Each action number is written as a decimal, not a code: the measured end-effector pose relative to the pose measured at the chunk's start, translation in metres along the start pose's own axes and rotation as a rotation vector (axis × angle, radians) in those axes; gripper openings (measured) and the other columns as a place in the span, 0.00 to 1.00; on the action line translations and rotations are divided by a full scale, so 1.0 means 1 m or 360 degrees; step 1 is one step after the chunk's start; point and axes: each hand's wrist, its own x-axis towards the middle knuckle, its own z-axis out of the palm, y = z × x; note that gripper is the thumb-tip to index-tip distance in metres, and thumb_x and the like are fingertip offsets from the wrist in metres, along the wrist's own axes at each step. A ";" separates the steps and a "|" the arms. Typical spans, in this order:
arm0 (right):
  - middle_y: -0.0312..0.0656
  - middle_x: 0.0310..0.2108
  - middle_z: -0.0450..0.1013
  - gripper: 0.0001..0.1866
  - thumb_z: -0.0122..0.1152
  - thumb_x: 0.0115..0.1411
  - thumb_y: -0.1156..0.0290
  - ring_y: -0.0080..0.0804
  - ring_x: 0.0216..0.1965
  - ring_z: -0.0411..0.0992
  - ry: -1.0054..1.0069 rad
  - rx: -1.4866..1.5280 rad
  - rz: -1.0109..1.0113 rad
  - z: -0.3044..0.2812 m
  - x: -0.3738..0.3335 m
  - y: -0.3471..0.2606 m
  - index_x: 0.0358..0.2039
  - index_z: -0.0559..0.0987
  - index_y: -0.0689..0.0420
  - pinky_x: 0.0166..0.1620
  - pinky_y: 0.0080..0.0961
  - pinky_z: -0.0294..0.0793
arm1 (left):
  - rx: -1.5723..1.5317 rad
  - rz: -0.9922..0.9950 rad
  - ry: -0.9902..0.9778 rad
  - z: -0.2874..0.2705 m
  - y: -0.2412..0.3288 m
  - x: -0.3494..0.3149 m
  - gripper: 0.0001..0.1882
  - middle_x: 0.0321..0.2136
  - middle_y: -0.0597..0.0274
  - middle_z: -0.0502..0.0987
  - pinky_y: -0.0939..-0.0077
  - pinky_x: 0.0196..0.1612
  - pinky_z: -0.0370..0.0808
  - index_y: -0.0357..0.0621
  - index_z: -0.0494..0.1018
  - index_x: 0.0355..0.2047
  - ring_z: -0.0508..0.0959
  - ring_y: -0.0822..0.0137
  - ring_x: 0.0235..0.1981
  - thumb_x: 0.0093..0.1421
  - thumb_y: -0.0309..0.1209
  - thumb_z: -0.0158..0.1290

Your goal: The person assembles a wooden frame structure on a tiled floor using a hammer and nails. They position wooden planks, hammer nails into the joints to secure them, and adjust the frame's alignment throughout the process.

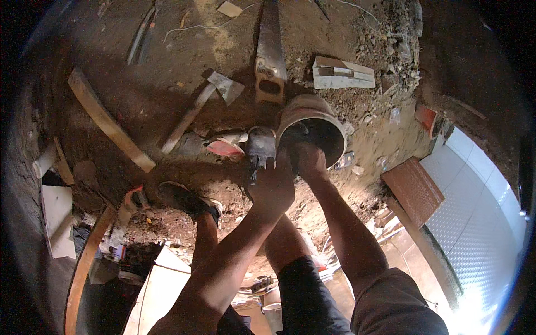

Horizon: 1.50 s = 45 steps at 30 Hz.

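Where the forearms rise from the lower edge, left hand (272,187) clenched around a dark trowel-like tool (260,149), blade hard to make out. Right hand (310,162) reaching over the rim into a tilted bucket (312,125), fingers hidden inside, so grip cannot be told. Bucket lying on its side on the bare earth just ahead of both hands, mouth turned toward the person; interior dark, seemingly smeared with grey mortar, exact contents unclear.

Nearer in: a shod foot (187,200) planted on the soil to the left of the arms, a red-handled tool (135,198) just beside it, pale tile pieces (58,218) further left. To the right, a reddish-brown tile (413,190) lying flat, bordering a white patterned tiled floor (474,212).

Just left of the trowel-like tool, a crumpled pink-and-white scrap (226,146). Beyond that, a hammer-like tool with a wooden handle (192,114) and a curved wooden strip (109,123). Behind the bucket, touching or nearly so, a handsaw (270,50) pointing away. Farther right, a pale grooved block (341,73), then loose rubble (399,61) along the far edge.
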 end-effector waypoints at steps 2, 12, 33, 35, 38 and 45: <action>0.55 0.48 0.79 0.20 0.59 0.60 0.65 0.50 0.51 0.77 0.0182 -0.0090 0.0065 0.003 0.017 0.016 0.50 0.80 0.61 0.54 0.42 0.76 | 0.0039 0.0022 0.0057 0.025 -0.002 0.002 0.33 0.43 0.44 0.77 0.45 0.46 0.73 0.40 0.67 0.63 0.78 0.50 0.45 0.54 0.21 0.51; 0.56 0.53 0.76 0.25 0.60 0.63 0.64 0.57 0.56 0.73 0.0359 -0.0834 0.0224 0.016 0.066 0.047 0.57 0.75 0.64 0.60 0.48 0.71 | -0.0070 0.0126 0.0086 0.021 -0.015 -0.006 0.35 0.41 0.45 0.77 0.44 0.41 0.75 0.41 0.63 0.67 0.79 0.46 0.39 0.57 0.25 0.52; 0.42 0.22 0.73 0.08 0.59 0.66 0.69 0.33 0.20 0.71 0.0523 0.0766 0.0287 -0.040 -0.099 -0.086 0.38 0.78 0.61 0.26 0.31 0.72 | -0.2346 -0.0122 0.0165 -0.023 -0.039 -0.080 0.25 0.60 0.47 0.74 0.62 0.57 0.75 0.40 0.64 0.66 0.77 0.58 0.58 0.73 0.35 0.48; 0.38 0.21 0.72 0.05 0.57 0.67 0.71 0.24 0.19 0.70 0.0299 0.1151 0.0071 -0.015 -0.115 -0.086 0.38 0.78 0.58 0.23 0.21 0.68 | -0.3283 -0.0057 0.0052 -0.028 -0.026 -0.064 0.31 0.64 0.47 0.70 0.64 0.59 0.74 0.35 0.56 0.71 0.72 0.59 0.64 0.74 0.39 0.47; 0.40 0.24 0.76 0.08 0.60 0.67 0.71 0.28 0.20 0.73 0.0088 0.1028 0.0076 0.001 -0.119 -0.117 0.36 0.81 0.63 0.23 0.25 0.71 | -0.3287 -0.0152 0.0022 -0.059 -0.025 -0.054 0.28 0.60 0.46 0.74 0.65 0.56 0.75 0.35 0.60 0.68 0.75 0.58 0.60 0.74 0.40 0.47; 0.39 0.28 0.80 0.13 0.61 0.67 0.64 0.27 0.23 0.77 0.0146 0.0422 -0.0171 0.019 -0.019 -0.153 0.34 0.83 0.61 0.24 0.26 0.72 | -0.2870 -0.0169 0.0835 -0.001 -0.154 -0.032 0.22 0.43 0.49 0.81 0.64 0.44 0.80 0.36 0.70 0.57 0.82 0.55 0.44 0.69 0.37 0.54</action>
